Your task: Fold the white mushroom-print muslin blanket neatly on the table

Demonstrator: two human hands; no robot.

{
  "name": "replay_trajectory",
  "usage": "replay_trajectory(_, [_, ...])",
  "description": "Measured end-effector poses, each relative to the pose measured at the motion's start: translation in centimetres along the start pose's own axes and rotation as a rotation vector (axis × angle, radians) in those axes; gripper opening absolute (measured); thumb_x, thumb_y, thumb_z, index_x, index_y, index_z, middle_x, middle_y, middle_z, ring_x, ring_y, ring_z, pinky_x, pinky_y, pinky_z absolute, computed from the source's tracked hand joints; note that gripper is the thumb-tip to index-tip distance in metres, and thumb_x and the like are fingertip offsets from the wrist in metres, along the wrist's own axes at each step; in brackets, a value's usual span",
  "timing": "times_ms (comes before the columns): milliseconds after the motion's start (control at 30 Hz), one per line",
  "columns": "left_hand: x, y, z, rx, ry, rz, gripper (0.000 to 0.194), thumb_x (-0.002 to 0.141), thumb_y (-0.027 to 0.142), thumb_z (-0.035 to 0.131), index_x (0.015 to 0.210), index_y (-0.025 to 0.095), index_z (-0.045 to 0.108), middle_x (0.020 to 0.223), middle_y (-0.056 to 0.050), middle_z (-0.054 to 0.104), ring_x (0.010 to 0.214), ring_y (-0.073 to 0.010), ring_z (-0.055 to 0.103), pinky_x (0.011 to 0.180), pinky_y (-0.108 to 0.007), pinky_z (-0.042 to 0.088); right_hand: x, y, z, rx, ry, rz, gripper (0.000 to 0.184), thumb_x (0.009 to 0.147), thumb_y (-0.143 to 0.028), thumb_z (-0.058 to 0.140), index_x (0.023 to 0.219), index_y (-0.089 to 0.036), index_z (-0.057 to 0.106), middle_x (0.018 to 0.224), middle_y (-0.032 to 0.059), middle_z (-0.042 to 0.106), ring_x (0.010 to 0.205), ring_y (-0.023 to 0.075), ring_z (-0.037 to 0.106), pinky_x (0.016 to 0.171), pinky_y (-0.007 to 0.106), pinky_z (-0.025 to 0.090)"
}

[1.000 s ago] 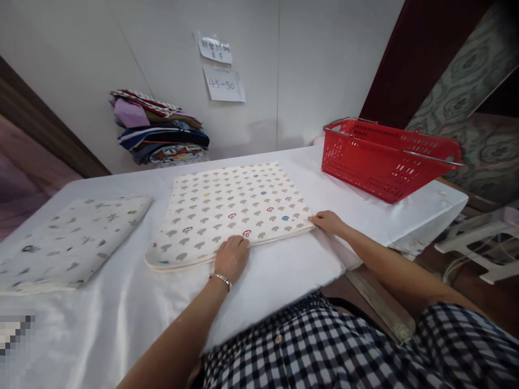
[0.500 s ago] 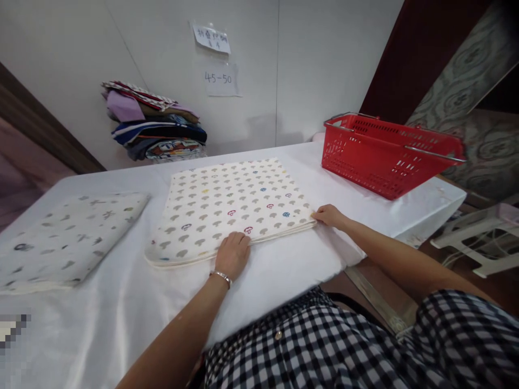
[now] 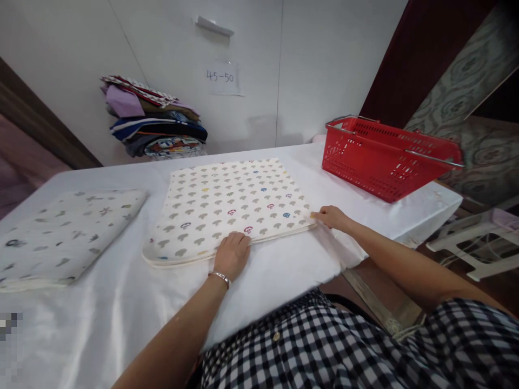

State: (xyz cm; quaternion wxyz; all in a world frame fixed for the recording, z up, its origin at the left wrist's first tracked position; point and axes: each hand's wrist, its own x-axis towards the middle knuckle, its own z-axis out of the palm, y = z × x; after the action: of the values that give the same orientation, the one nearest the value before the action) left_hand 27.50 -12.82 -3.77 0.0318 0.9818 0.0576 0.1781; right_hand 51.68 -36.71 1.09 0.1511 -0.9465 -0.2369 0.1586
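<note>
A white folded blanket (image 3: pixel 227 208) with a mushroom print lies flat in front of me, its layered edge toward my body. My left hand (image 3: pixel 232 253) rests on the middle of that near edge, fingers laid flat over the cloth and a silver bracelet at the wrist. At the near right corner, my right hand (image 3: pixel 330 217) pinches the blanket between thumb and fingers. To the left lies a second folded cloth (image 3: pixel 77 232), white with small dark and brown motifs; neither hand touches it.
A white cloth covers the table (image 3: pixel 267 292). Toward the back right stands a red plastic basket (image 3: pixel 365 167) with metal handles. A pile of folded clothes (image 3: pixel 158 127) sits at the back left by the wall. A white stool (image 3: pixel 474 246) is beyond the table's right side.
Both hands keep their places on the blanket. My view has shifted slightly, and the upper paper on the wall has curled over, hiding its writing.
</note>
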Motion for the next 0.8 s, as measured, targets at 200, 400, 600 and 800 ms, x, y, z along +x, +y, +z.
replay_trajectory(200, [-0.1, 0.0, 0.1, -0.006, 0.023, -0.014, 0.025, 0.081, 0.015, 0.047, 0.104, 0.019, 0.058, 0.099, -0.009, 0.06, 0.095, -0.023, 0.053, 0.079, -0.037, 0.043, 0.0, -0.1, 1.1, 0.183, -0.097, 0.016, 0.031, 0.072, -0.039, 0.063, 0.054, -0.017, 0.05, 0.038, -0.0039, 0.043, 0.039, 0.0087, 0.04, 0.046, 0.023, 0.03])
replay_trajectory(400, [-0.2, -0.1, 0.3, -0.014, 0.056, 0.001, 0.027, 0.079, 0.015, 0.049, 0.104, 0.019, 0.058, 0.1, -0.009, 0.061, 0.098, -0.0237, 0.053, 0.08, -0.037, 0.043, 0.6, 1.1, 1.4, 0.378, -0.082, 0.057, 0.018, 0.076, -0.026, 0.054, 0.062, -0.018, 0.047, 0.045, -0.006, 0.044, 0.04, 0.0065, 0.039, 0.042, 0.02, 0.029])
replay_trajectory(600, [-0.2, -0.1, 0.1, 0.005, 0.034, 0.01, 0.02, 0.08, 0.015, 0.048, 0.096, 0.02, 0.06, 0.095, -0.008, 0.061, 0.093, -0.0228, 0.053, 0.078, -0.036, 0.043, 0.6, 1.8, 2.1, 0.416, -0.137, 0.107, 0.022, 0.074, -0.028, 0.058, 0.059, -0.018, 0.046, 0.046, -0.0049, 0.048, 0.037, 0.0056, 0.038, 0.039, 0.02, 0.028])
replay_trajectory(800, [-0.2, -0.2, 0.1, 0.023, 0.027, 0.013, 0.02, 0.082, 0.016, 0.047, 0.096, 0.019, 0.06, 0.096, -0.008, 0.061, 0.092, -0.0224, 0.053, 0.078, -0.036, 0.043, 0.9, 1.7, 1.9, 0.372, -0.15, 0.138, 0.027, 0.072, -0.036, 0.063, 0.06, -0.016, 0.049, 0.048, -0.0013, 0.053, 0.037, 0.0069, 0.043, 0.038, 0.02, 0.03])
